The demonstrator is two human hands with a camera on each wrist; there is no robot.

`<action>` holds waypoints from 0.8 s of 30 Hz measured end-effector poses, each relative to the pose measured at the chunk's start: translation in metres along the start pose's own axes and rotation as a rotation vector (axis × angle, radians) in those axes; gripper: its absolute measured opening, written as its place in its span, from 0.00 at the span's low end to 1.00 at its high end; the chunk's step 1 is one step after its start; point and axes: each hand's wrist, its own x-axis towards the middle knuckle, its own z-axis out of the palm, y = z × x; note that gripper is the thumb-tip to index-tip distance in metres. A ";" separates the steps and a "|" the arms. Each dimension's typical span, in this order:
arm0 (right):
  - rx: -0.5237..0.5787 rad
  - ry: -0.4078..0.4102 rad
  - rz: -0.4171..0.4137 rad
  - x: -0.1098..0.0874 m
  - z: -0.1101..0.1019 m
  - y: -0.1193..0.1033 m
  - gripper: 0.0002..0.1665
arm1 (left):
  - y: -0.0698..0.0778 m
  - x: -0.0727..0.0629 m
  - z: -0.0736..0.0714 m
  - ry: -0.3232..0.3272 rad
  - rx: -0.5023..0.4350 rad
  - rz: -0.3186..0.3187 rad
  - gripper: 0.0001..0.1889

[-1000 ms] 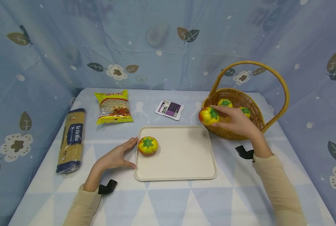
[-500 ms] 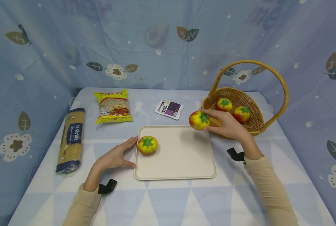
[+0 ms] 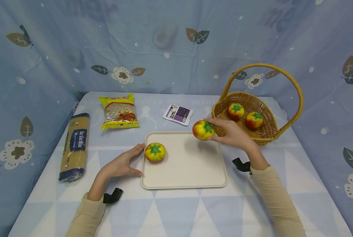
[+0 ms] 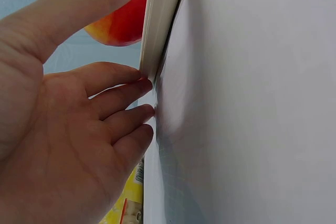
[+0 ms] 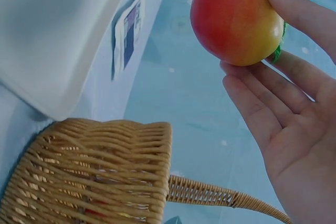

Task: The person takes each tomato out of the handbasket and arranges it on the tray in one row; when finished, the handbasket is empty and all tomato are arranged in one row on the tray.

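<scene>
Between thumb and fingers, my right hand (image 3: 231, 133) holds a shiny red-and-yellow fruit with a green leafy top (image 3: 203, 130). It hangs over the back right part of a cream tray (image 3: 188, 171), its shadow falling on the tray. In the right wrist view the thumb lies on one side of the held fruit (image 5: 236, 19) and the fingertips on the other. A similar fruit (image 3: 155, 152) sits at the tray's left side. My left hand (image 3: 121, 164) touches the tray's left edge with thumb and fingertips spread; the left wrist view shows straight fingers (image 4: 118, 100) against the rim.
A wicker basket (image 3: 266, 121) with a tall handle stands right of the tray, two more such fruits (image 3: 235, 111) inside. Behind the tray lie a purple-and-white packet (image 3: 178, 114) and a yellow noodle bag (image 3: 120, 112). A long pasta pack (image 3: 74, 146) lies at the left.
My right hand has carried the fruit leftward from the basket's front rim to over the tray. The left hand and the tray have stayed put.
</scene>
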 end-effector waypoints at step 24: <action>0.084 -0.080 -0.044 0.014 0.033 -0.009 0.39 | -0.001 0.000 0.001 0.002 -0.004 0.005 0.58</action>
